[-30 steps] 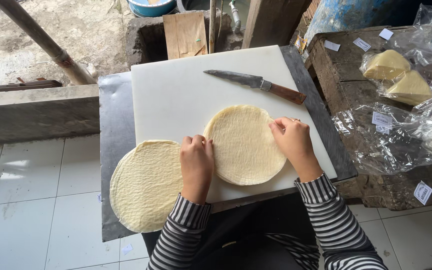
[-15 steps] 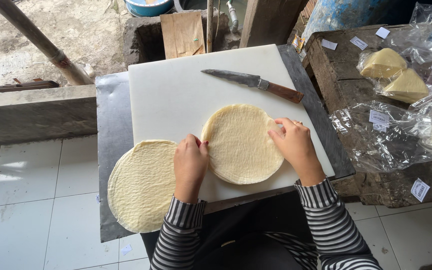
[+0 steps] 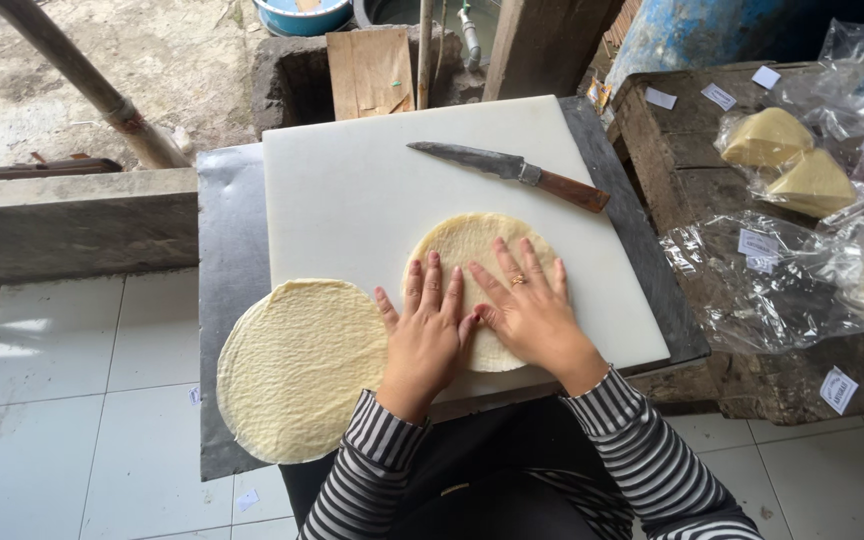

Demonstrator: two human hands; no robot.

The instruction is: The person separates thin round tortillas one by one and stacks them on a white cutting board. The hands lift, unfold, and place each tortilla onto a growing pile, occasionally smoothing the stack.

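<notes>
A round pale flatbread (image 3: 467, 245) lies on a white cutting board (image 3: 352, 200). My left hand (image 3: 427, 335) and my right hand (image 3: 527, 305) rest flat on top of it, side by side, fingers spread and pointing away from me. A second, larger flatbread (image 3: 297, 365) lies to the left, overlapping the board's near left corner and the grey metal sheet (image 3: 227, 240) under it. A knife (image 3: 512, 172) with a wooden handle lies on the board's far right part, apart from both hands.
On a wooden bench at the right are clear plastic bags (image 3: 762, 280) and folded yellow wedges in wrap (image 3: 787, 155). A concrete ledge (image 3: 62, 215) runs along the left, white floor tiles (image 3: 62, 420) below it. A blue drum (image 3: 692, 35) stands behind.
Both hands have moved from the flatbread's left and right edges onto its top, and now lie flat with fingers spread.
</notes>
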